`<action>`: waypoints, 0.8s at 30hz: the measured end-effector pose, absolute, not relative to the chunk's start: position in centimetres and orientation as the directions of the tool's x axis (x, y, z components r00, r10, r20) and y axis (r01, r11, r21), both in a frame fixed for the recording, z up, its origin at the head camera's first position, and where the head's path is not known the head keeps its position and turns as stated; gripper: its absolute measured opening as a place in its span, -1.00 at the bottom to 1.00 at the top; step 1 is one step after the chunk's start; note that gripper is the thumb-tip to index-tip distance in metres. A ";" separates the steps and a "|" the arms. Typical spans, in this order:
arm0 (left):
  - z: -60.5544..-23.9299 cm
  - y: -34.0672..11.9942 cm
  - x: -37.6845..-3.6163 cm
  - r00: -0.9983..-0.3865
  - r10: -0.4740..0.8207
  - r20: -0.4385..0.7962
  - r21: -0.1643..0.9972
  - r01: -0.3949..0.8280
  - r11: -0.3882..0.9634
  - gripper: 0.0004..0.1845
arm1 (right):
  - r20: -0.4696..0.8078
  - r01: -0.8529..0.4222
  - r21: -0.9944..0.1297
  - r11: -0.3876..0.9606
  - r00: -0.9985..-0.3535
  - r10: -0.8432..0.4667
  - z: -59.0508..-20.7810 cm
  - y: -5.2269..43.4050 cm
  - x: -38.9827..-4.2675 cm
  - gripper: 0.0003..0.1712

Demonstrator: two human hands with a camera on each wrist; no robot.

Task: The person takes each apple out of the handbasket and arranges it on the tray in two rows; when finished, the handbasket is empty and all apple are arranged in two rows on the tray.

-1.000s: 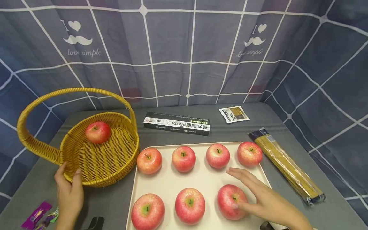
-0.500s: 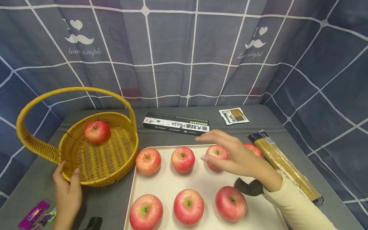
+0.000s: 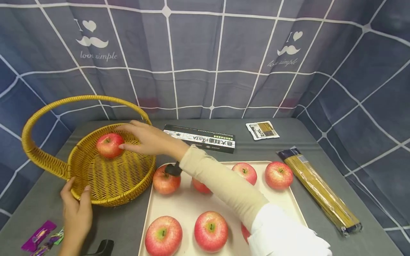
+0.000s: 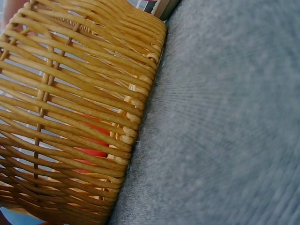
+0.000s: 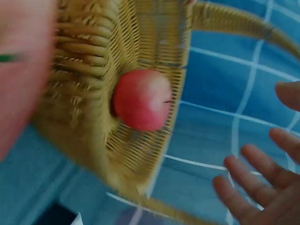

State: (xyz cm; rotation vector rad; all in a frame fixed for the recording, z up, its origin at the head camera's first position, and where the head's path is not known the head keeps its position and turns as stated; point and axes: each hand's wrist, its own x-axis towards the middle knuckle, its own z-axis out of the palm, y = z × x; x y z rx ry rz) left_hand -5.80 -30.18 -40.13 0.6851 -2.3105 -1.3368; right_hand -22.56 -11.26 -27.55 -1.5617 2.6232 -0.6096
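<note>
My left hand [image 3: 76,213] holds the near-left rim of a yellow woven basket [image 3: 121,174], thumb at the inner side of the rim. One red apple [image 3: 110,145] lies inside at the basket's back left. Over the basket's right side reaches my right hand [image 3: 145,138], fingers extended, with the fingertips close to that apple; the right wrist view shows a gap between the hand [image 5: 262,187] and the apple [image 5: 143,100]. Through the weave in the left wrist view, a bit of red [image 4: 96,140] shows. The right sleeve partly covers apples on the tray.
A cream tray [image 3: 189,206] with several red apples [image 3: 211,231] stands right of the basket. Behind it lie a black pasta box [image 3: 205,138] and a small sachet [image 3: 262,130]. A pack of spaghetti [image 3: 320,190] lies at right, wrapped candies [image 3: 39,235] at front left.
My right hand has swept left from the tray's right side, across the apples, to above the basket. The left hand has kept its hold on the rim.
</note>
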 end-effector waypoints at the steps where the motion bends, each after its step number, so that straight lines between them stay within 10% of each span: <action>1: -40.1 -30.2 -5.8 -0.808 -0.583 0.088 0.876 -0.215 0.431 -0.40 | 0.131 -0.823 -0.341 0.454 -0.520 -0.844 -27.8 -12.5 -22.9 -0.31; 13: -39.8 -30.0 -5.5 -0.829 -0.555 0.073 0.855 -0.235 0.463 -0.38 | -0.138 -0.421 -0.651 0.632 -0.753 -0.643 -33.0 -19.5 -23.9 0.07; 24: -39.7 -30.0 -5.3 -0.813 -0.566 0.136 0.862 -0.184 0.472 -0.39 | -0.206 -0.276 -0.853 0.443 -0.602 -0.771 -35.0 -19.7 -23.6 0.14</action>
